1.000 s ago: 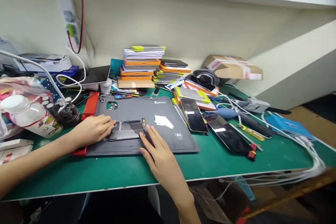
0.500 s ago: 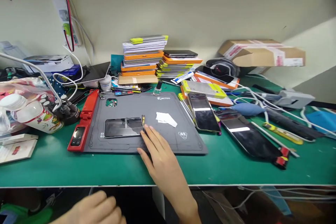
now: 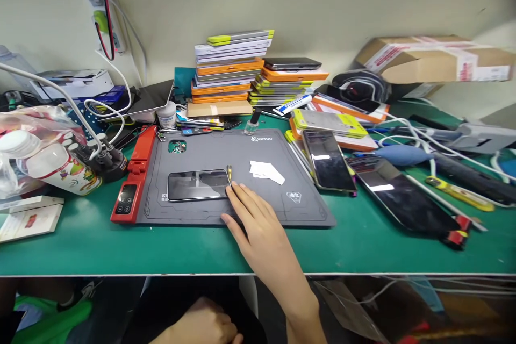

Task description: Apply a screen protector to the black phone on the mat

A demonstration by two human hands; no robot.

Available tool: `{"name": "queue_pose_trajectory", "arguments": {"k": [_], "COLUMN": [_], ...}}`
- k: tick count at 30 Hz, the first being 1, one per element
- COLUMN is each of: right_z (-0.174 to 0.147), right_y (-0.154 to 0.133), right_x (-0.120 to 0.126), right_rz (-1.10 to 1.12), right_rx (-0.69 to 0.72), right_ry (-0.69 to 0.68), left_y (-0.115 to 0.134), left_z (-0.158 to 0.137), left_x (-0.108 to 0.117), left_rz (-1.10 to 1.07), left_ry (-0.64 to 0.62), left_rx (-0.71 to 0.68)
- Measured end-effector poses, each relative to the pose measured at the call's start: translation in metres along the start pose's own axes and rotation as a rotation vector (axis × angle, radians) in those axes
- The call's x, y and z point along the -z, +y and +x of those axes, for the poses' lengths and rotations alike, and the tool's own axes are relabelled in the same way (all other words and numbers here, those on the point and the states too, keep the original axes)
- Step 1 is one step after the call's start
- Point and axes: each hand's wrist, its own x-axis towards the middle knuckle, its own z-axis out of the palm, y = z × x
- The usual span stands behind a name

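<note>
My right hand point(image 3: 262, 226) lies flat on the grey work mat point(image 3: 209, 150), its fingers stretched out and open. Its fingertips are at the right end of a smartphone point(image 3: 197, 185) lying dark screen up; whether they press on it I cannot tell. A small brass-coloured screwdriver point(image 3: 229, 172) pokes out just beyond that end, partly hidden. Below the table edge, over my lap, my left hand point(image 3: 207, 322) is closed in a loose fist, with nothing seen sticking out. White paper pieces point(image 3: 266, 172) rest on the mat to the right of the phone.
A red device point(image 3: 128, 201) borders the mat's left side. Two more phones point(image 3: 328, 161) lie to the right, near a yellow cutter point(image 3: 459, 193) and a blue air blower point(image 3: 403, 155). Stacked flat boxes point(image 3: 228, 72) and a small glass bottle point(image 3: 252, 123) stand behind.
The camera view has shifted, so the bench appears farther right and higher. My left fist has moved right, over my lap. My right hand keeps its place at the phone's end.
</note>
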Motion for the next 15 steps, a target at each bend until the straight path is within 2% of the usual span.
{"name": "queue_pose_trajectory", "arguments": {"k": [4,7,9,11,13,15], "right_z": [-0.002,0.0,0.004,0.004,-0.005,-0.029], "right_y": [0.001,0.002,0.001,-0.003,-0.011,-0.024], "right_x": [-0.001,-0.005,-0.004,0.007,0.03,0.062], "right_rz": [-0.013,-0.019,-0.024,0.036,0.181,0.266], "right_rx": [0.003,0.001,0.004,0.029,0.03,-0.067], "right_ry": [-0.005,-0.021,-0.007,0.083,0.223,0.285], "left_y": [0.0,-0.002,-0.005,-0.009,-0.008,-0.004], "left_z": [-0.002,0.005,0.012,0.018,0.017,0.005], "left_x": [-0.011,-0.012,-0.006,0.006,0.029,0.065], "left_rz": [-0.209,-0.362,-0.447,-0.516,-0.582,-0.644], "left_ry": [-0.311,-0.447,-0.48,-0.47,-0.437,-0.383], "left_rx": [0.233,0.478,0.605,0.675,0.673,0.607]}}
